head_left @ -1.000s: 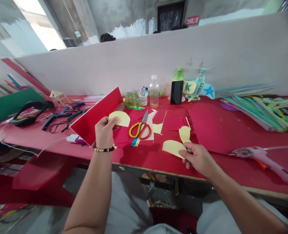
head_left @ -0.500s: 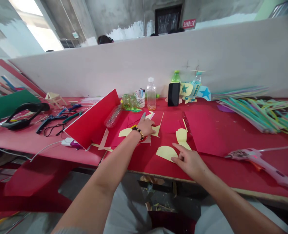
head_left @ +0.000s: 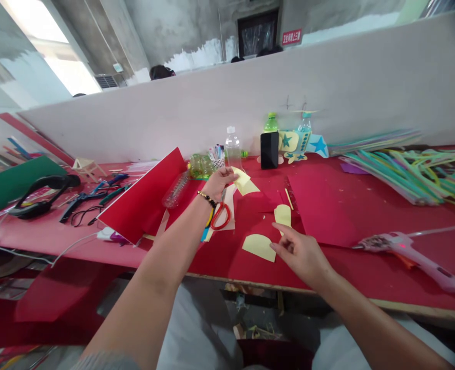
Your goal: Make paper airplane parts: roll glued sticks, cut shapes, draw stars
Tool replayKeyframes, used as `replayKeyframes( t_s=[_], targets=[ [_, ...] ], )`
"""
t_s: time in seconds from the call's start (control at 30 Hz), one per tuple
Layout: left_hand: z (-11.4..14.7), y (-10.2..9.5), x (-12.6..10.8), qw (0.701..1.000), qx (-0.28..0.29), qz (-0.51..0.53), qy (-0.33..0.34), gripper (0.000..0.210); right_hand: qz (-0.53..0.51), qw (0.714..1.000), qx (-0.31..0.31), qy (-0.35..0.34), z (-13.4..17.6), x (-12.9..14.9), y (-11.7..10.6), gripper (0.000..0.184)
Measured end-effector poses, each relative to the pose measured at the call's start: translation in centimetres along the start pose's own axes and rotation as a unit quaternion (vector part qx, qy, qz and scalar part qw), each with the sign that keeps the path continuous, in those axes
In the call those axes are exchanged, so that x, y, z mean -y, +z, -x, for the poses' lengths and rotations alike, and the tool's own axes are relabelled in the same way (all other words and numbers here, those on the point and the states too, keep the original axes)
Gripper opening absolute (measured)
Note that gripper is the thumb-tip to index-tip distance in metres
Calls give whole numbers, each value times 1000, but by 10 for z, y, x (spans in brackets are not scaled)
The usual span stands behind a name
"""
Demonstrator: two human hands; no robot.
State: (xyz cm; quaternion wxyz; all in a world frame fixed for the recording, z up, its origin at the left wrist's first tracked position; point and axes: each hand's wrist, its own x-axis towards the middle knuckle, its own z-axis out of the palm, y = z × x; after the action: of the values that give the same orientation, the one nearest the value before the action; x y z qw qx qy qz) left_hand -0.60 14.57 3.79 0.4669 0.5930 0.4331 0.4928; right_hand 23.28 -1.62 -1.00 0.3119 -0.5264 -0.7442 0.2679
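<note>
My left hand [head_left: 220,184], with a beaded bracelet at the wrist, pinches a piece of pale yellow paper [head_left: 246,182] above the red tabletop. Below that wrist lie scissors [head_left: 221,216] with red and yellow handles, on a whitish sheet. My right hand [head_left: 299,252] hovers near the front edge, thumb and forefinger apart and nothing between them. Just left of its fingertips is a half-round pale yellow paper piece [head_left: 259,247]. Another yellow paper cutout [head_left: 282,216] lies beyond the forefinger and is partly covered by it.
A pink glue gun [head_left: 408,252] rests at right, below a pile of colored straws or strips [head_left: 400,177]. At the back stand a clear bottle [head_left: 233,146], a phone [head_left: 269,150] and a bottle-and-paper craft model [head_left: 299,141]. A red board [head_left: 145,198] leans at left near headphones [head_left: 42,194].
My left hand has lifted a yellow paper piece from the table, uncovering the scissors handles. My right hand has stayed almost in place.
</note>
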Motion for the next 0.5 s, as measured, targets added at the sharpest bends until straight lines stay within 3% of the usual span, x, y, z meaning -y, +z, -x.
replayKeyframes(
  t_s=[0.2, 0.3, 0.37, 0.43, 0.5],
  targets=[
    [54, 21, -38, 995, 1, 100, -18, 42, -115, 984, -129, -49, -4, 7, -10, 63],
    [85, 42, -49, 989, -9, 141, -35, 38, -129, 979, -135, -78, -2, 17, -15, 74],
    [102, 58, -51, 996, -31, 80, -14, 36, -141, 977, -122, -104, 0, 25, -16, 77],
    [117, 72, -51, 999, -41, 26, 20, 33, -156, 976, -108, -110, 3, 32, -13, 67],
    [129, 83, -49, 998, -50, 1, 40, 31, -208, 973, -70, -75, 8, 37, -9, 44]
  ],
)
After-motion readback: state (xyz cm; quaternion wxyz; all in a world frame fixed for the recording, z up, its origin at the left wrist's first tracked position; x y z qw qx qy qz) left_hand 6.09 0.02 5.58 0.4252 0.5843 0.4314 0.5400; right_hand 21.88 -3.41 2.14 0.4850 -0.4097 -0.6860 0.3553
